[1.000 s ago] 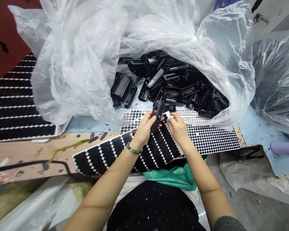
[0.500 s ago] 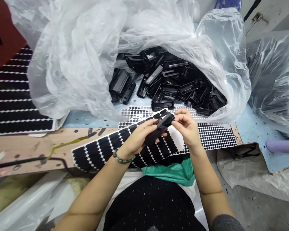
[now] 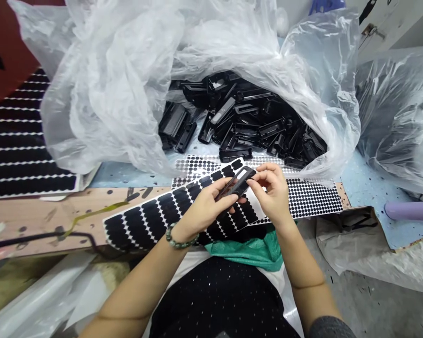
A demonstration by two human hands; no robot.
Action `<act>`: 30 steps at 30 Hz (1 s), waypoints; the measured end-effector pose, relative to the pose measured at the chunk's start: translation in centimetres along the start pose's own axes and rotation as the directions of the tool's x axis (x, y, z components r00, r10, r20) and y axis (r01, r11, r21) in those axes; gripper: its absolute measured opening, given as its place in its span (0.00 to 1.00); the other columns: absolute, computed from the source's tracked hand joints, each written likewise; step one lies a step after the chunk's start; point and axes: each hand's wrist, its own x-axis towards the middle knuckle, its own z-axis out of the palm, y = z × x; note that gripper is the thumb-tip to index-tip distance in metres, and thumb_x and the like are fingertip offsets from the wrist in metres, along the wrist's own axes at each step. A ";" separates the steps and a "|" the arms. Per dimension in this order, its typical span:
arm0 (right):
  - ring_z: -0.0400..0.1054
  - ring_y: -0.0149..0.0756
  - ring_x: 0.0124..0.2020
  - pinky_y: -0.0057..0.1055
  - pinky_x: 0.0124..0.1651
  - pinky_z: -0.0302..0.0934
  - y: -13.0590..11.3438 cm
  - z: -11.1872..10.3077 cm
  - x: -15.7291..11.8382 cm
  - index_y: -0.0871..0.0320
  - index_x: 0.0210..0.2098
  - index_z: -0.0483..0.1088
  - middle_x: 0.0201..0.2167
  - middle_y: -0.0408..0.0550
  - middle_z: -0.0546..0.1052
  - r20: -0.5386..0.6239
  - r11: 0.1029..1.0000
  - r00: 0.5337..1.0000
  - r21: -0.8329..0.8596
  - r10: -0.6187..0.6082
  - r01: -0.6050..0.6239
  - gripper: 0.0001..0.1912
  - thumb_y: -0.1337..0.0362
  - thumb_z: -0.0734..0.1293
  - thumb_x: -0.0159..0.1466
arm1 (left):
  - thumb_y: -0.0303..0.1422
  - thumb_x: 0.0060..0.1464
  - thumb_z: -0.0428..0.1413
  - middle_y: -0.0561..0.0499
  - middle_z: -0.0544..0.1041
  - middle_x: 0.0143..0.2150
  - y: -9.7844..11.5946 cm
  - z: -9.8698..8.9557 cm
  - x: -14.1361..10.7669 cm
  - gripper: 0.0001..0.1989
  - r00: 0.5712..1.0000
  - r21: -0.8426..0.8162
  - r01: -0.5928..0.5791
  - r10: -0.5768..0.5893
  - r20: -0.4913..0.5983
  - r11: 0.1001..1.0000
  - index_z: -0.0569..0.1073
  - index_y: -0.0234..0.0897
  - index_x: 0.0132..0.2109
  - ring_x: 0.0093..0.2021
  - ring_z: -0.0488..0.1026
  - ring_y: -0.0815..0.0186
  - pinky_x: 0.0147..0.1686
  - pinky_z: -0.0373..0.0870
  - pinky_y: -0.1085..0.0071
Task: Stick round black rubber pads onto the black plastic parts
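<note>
At the left lies one sheet of black strips (image 3: 17, 155), then one yellow-green strap (image 3: 95, 213). Farther off, one plastic bag (image 3: 113, 89) opens on a heap of black parts (image 3: 246, 124), too overlapped to count. Nearer, the left hand (image 3: 206, 206), wearing one bracelet (image 3: 179, 243), grips one black casing (image 3: 242, 182), tilted above one sheet of black oblongs (image 3: 146, 220). Two right hand (image 3: 275, 195) digits, thumb and forefinger, meet its right end. Rightward: dotted sheeting (image 3: 315, 199), one purple cylinder (image 3: 411, 211).

Worktop (image 3: 368, 180), pale blue, dark-specked; wood-toned front strip (image 3: 31, 213) along its left. Panel (image 3: 7, 40), dark red, at worktop's far left. Wall (image 3: 405, 21), pale, beyond its right. Floor (image 3: 359, 300), grey, below its right.
</note>
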 end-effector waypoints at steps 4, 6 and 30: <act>0.68 0.39 0.42 0.44 0.49 0.69 0.2 0.5 -1.1 0.50 0.43 0.72 0.55 0.51 0.65 -0.148 0.999 0.989 -0.035 0.009 -0.014 0.13 0.58 0.70 0.59 | 0.36 0.46 0.64 0.46 0.79 0.40 -0.3 0.7 -0.3 0.19 0.999 -0.019 -0.025 0.025 -0.025 0.999 0.73 0.35 0.45 0.34 0.79 0.60 0.25 0.74 0.73; 0.69 0.38 0.44 0.42 0.49 0.69 0.6 0.7 -1.4 0.47 0.54 0.65 0.58 0.51 0.64 -0.141 0.994 0.986 0.073 0.090 -0.080 0.26 0.55 0.71 0.57 | 0.37 0.45 0.65 0.45 0.79 0.40 -0.3 0.8 -0.4 0.20 1.000 -0.037 -0.010 0.009 -0.015 0.999 0.73 0.35 0.45 0.33 0.79 0.61 0.24 0.74 0.74; 0.76 0.39 0.41 0.40 0.46 0.72 4.1 -3.2 -4.9 0.49 0.43 0.78 0.41 0.46 0.81 0.196 0.901 0.945 0.301 0.262 -0.312 0.17 0.56 0.73 0.54 | 0.34 0.54 0.54 0.44 0.78 0.50 -1.4 -2.0 6.0 0.15 0.939 0.590 -0.266 0.344 -0.022 0.763 0.76 0.38 0.49 0.51 0.73 0.54 0.55 0.67 0.57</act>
